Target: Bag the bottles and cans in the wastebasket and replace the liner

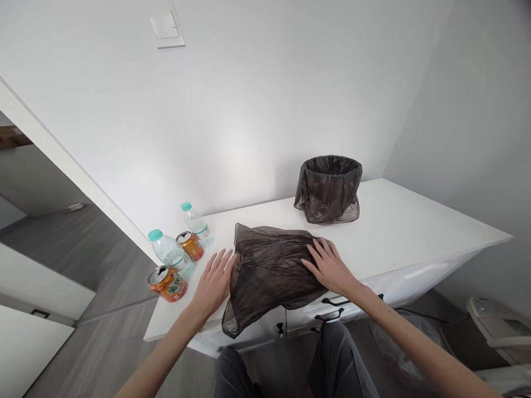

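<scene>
A dark, thin plastic garbage bag (274, 268) lies spread on the white cabinet top, its near edge hanging over the front. My left hand (215, 279) rests flat at the bag's left edge, fingers stretched out. On the bag's right part lies my right hand (329, 265), fingers spread, palm down. Neither hand grips anything. Behind the bag, toward the wall, stands a bin lined with another dark garbage bag (329, 190), folded over its rim; the bin's own body is covered.
Left on the cabinet top (394, 237) stand two orange cans (168, 283) and two clear bottles with teal caps (168, 249). Black handles (329, 316) stick out from the drawers in front. A light switch (166, 27) is on the wall. A clear plastic bag (409, 342) lies low at right.
</scene>
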Tool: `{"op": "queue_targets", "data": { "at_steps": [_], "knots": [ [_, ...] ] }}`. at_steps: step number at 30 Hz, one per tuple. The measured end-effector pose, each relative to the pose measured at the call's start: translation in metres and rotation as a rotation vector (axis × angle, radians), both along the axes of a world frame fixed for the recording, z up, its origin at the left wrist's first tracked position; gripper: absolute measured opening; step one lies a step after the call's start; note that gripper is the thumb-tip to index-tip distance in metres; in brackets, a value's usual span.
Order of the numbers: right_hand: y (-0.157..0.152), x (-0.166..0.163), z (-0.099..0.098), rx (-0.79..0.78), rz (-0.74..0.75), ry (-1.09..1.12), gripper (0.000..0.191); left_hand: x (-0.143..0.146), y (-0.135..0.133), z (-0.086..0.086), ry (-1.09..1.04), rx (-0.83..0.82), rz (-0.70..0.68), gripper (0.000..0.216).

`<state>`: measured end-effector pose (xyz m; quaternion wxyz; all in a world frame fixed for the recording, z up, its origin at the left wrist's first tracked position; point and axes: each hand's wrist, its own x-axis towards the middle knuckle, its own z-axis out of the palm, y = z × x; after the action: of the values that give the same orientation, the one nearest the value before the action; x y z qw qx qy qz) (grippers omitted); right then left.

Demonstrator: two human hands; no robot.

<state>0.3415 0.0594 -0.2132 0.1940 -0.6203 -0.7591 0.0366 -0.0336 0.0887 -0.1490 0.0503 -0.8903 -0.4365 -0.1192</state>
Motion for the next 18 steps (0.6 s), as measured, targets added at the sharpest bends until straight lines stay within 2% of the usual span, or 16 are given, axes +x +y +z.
{"op": "queue_targets", "data": {
  "at_steps": [2, 4, 6, 8, 10, 13, 15, 18],
  "knots": [
    [-0.012, 0.013, 0.007, 0.005, 0.102, 0.007, 0.069, -0.003, -0.021, 0.011, -0.014, -0.027, -0.114, 0.058],
    [-0.026, 0.023, 0.01, -0.016, 0.244, -0.007, 0.074, -0.002, -0.044, 0.017, 0.021, -0.132, -0.255, 0.07],
    [-0.037, 0.033, 0.007, -0.03, 0.334, -0.035, 0.084, -0.001, -0.061, 0.014, 0.07, -0.217, -0.315, 0.096],
    [-0.044, 0.044, -0.001, -0.016, 0.354, -0.062, 0.092, -0.002, -0.067, 0.003, 0.088, -0.235, -0.292, 0.111],
    [-0.045, 0.054, -0.009, 0.006, 0.343, -0.078, 0.089, -0.007, -0.064, -0.013, 0.079, -0.209, -0.257, 0.104],
    [-0.047, 0.068, -0.016, 0.029, 0.332, -0.067, 0.073, -0.018, -0.056, -0.031, 0.01, -0.203, -0.253, 0.095],
    [-0.05, 0.075, -0.015, 0.045, 0.331, -0.029, 0.06, -0.025, -0.055, -0.033, -0.096, -0.264, -0.246, 0.08],
    [-0.054, 0.084, -0.012, 0.045, 0.323, 0.087, 0.043, -0.03, -0.058, -0.02, -0.296, -0.389, -0.123, 0.047]
  ]
}}
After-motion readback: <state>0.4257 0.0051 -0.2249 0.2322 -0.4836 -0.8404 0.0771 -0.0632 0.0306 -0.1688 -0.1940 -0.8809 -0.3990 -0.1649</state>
